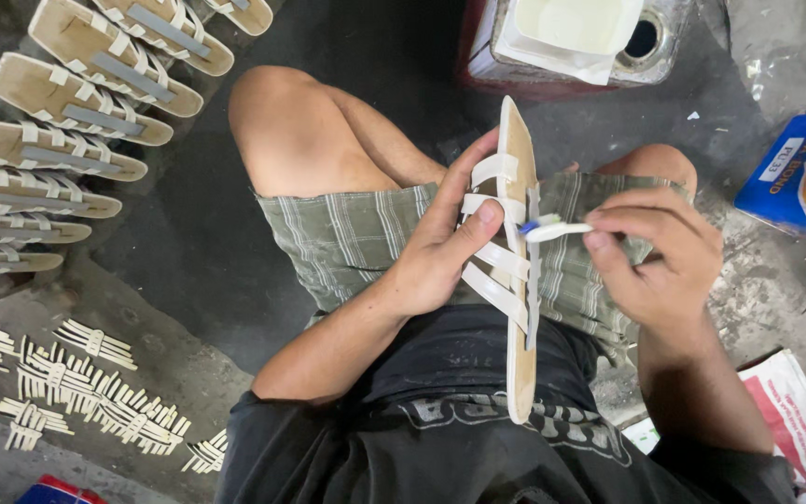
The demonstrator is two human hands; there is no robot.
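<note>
We look down at our own lap, seated on the dark floor (188,233) with bare knees and striped shorts (347,233). Along the upper left of the floor lies a row of finished sandals (58,140), tan soles with white straps, each overlapping the next. Below them, at the lower left, small bundles of white straps (95,392) lie scattered in clusters. Ahead of our knees stands a metal can (571,42) with a pale tray resting on its top, and at the right edge sits a blue box (799,177), with a printed bag (795,420) lower down by our right side.

Over our lap we hold a sandal (518,355) on edge, its tan sole running from our belly up toward the knees. Our left hand (440,252) is clamped on it, fingers wrapped behind and the thumb pressing across the white straps. Our right hand (655,252) is closed in a pinch on a small white brush (557,229), a toothbrush by its look, whose blue-tipped head touches the sandal just beside the straps, near our left thumb.
</note>
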